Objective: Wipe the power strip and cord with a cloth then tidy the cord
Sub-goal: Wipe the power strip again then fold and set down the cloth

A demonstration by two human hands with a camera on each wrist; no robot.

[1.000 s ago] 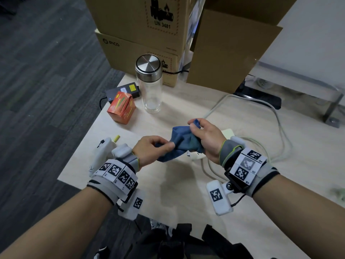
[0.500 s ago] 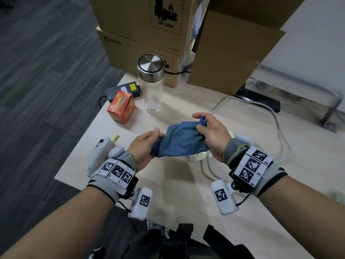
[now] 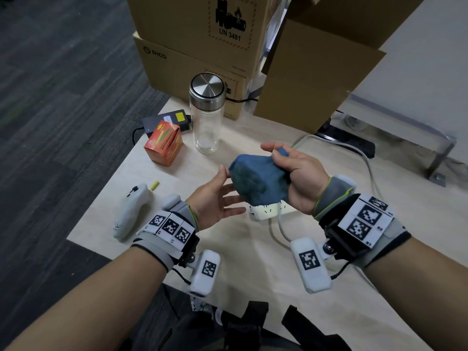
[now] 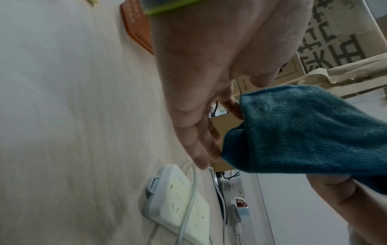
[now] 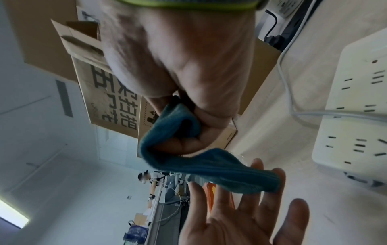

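Note:
A blue cloth (image 3: 255, 179) is bunched in my right hand (image 3: 293, 173), whose fingers curl round its upper corner above the table. My left hand (image 3: 217, 196) is held flat, palm up, with straight fingers beside the cloth's lower left side; the fingertips (image 5: 278, 175) touch or nearly touch it. The white power strip (image 3: 271, 211) lies on the table under the cloth, mostly hidden in the head view, plainer in the wrist views (image 4: 182, 199) (image 5: 356, 116). Its pale cord (image 3: 364, 158) loops across the strip and away to the right rear.
A glass bottle with a steel lid (image 3: 206, 112), an orange carton (image 3: 164, 143) and a black adapter (image 3: 167, 120) stand at the far left. Cardboard boxes (image 3: 197, 46) line the back. A white controller (image 3: 131, 211) lies near the table's left edge (image 3: 106, 193).
My left hand has let go of the cloth and flattened out beside it. My right hand has kept its hold and gathered the cloth into a bunch.

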